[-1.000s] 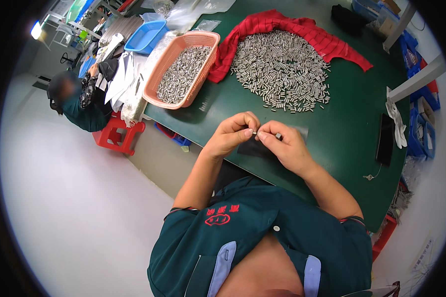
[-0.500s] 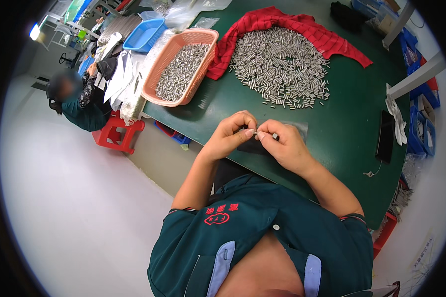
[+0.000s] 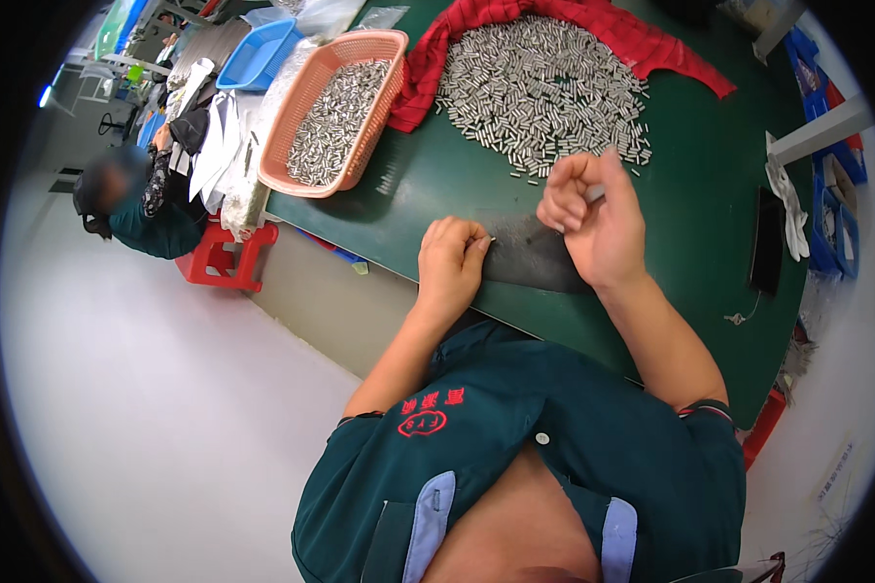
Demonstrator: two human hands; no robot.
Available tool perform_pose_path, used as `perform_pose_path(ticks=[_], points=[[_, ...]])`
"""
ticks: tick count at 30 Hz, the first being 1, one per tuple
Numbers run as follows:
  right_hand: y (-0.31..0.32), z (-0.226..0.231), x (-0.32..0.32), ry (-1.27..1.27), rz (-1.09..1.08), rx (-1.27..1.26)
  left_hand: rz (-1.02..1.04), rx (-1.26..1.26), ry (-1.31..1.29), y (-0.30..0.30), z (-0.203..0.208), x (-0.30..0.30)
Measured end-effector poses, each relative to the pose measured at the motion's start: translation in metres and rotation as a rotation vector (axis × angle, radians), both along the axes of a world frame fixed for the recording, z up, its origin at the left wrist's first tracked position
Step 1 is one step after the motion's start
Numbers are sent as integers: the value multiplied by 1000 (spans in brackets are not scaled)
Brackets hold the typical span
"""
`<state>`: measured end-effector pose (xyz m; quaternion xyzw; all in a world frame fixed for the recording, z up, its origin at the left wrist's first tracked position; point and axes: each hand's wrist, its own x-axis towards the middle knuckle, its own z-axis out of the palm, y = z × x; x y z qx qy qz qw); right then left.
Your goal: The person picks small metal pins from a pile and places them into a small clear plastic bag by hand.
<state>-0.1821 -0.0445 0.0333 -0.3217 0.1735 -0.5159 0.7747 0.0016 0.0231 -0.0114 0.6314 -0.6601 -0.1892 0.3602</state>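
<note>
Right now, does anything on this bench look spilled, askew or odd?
Nothing serious. A few small metal cylinders have strayed off the red cloth onto the green table, just ahead of the right hand. The orange basket sits square.

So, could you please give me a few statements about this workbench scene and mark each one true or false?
1. The left hand rests at the near edge of the green table. True.
2. The loose pile of small metal cylinders lies on a blue cloth. False: it lies on a red cloth.
3. The right hand is raised beside that pile, fingers curled. True.
4. The orange basket is empty. False: it holds more metal cylinders.
5. A dark mat lies on the table between the hands. True.
6. The red stool stands on the table. False: it stands on the floor.
</note>
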Motion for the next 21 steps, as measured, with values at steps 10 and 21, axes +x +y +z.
perform_pose_path(ticks=[10,21], points=[[-12,-28,21,-203,-60,257,53,-126,-255,0,-10,-13],[-14,-33,24,-197,-36,263,37,-134,-253,0,-11,-13]])
